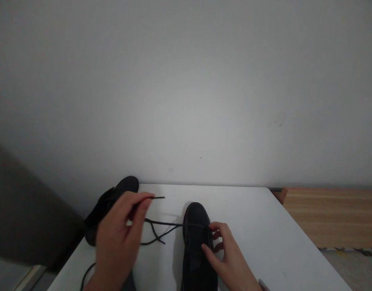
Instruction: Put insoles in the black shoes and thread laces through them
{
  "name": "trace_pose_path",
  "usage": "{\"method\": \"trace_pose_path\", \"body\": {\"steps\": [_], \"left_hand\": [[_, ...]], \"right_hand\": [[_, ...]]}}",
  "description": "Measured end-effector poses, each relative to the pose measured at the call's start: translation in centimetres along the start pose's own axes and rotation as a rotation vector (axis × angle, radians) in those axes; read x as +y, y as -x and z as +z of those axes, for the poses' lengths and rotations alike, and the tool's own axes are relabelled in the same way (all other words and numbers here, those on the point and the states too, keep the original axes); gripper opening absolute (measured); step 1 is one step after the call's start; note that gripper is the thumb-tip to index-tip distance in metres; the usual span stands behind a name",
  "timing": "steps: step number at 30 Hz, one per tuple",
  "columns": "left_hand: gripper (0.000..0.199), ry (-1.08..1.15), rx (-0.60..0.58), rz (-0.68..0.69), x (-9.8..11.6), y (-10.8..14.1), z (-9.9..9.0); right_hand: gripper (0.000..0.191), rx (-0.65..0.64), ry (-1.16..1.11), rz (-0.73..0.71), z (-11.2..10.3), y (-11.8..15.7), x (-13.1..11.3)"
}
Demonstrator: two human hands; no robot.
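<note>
A: From my remote station, how do I read the left hand [122,234]?
B: I see its thumb and forefinger pinched on a lace tip [159,197], whose end projects to the right.

A: And the right hand [230,254]?
B: It touches the right side of the black shoe [192,254], thumb on the upper, fingers loosely curled at the edge; I cannot tell whether it grasps anything there.

A: Where does that shoe lie?
B: I find it between the two hands on the white tabletop [258,218], upper facing up, toe toward the wall [186,101]. A black lace [166,223] runs across its front from beside the left hand toward the right forefinger. Left of the shoe, I note further strands crossing.

A: What else appears?
B: I see a second shoe [104,205] at the tabletop's left edge, partly hidden by the left hand, and a wood-grain board [319,218] beyond the right edge.
</note>
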State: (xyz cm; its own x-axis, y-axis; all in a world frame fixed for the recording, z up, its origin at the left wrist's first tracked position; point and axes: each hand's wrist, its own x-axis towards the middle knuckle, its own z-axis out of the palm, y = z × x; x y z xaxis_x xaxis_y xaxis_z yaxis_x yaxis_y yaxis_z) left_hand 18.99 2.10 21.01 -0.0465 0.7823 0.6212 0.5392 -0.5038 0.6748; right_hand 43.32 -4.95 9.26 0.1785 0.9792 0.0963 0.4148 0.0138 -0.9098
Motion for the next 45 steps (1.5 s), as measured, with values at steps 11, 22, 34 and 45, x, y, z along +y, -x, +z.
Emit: {"method": "trace_pose_path", "body": {"steps": [11, 22, 34, 45], "left_hand": [[0.015, 0.087, -0.715, -0.043, -0.2, 3.5, 11.6], [0.016, -0.024, -0.733, -0.06, -0.2, 4.6, 12.7], [0.017, -0.024, -0.685, -0.125, 0.0, 5.1, 12.9], [0.016, -0.11, -0.763, -0.043, 0.2, 5.2, 13.2]], "right_hand": [[0.041, 0.079, -0.379, 0.205, -1.2, 0.6, 1.3], [0.043, 0.166, -0.372, 0.195, -0.5, 0.8, 1.4], [0.047, 0.164, -0.4, 0.197, -0.6, 0.8, 1.2], [0.045, 0.217, -0.768, 0.417, -0.2, 1.5, 2.3]]}}
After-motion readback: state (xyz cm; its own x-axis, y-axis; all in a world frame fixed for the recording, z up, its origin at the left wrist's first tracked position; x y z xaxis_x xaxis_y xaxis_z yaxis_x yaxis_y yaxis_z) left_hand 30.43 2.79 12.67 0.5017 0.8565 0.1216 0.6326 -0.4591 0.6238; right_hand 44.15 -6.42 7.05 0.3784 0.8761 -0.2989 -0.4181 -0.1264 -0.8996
